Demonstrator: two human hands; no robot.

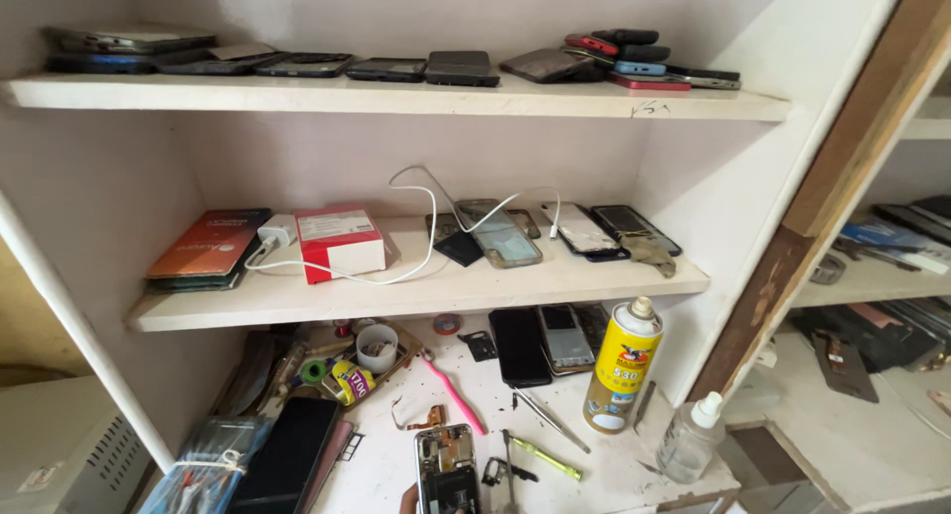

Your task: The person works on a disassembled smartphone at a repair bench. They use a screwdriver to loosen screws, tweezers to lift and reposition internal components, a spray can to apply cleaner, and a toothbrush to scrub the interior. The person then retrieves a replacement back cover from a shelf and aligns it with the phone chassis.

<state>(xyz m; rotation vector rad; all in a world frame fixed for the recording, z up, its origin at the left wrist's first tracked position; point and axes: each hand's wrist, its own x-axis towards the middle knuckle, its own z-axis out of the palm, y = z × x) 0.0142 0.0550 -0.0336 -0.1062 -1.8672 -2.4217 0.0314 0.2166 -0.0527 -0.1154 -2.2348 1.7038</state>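
An opened phone (447,471) lay at the near edge of the table (614,464), its insides showing, so it looked like a fix-up job. Only a bit of a hand showed under it; I could not tell its grip. Next came careful picking. Tweezers (551,420), a pink toothbrush (454,395) and a yellow spray can (621,365) crowded close.

An opened phone (447,471) lies on the white worktop (614,464) beside tweezers (551,419) and a yellow spray can (622,364)
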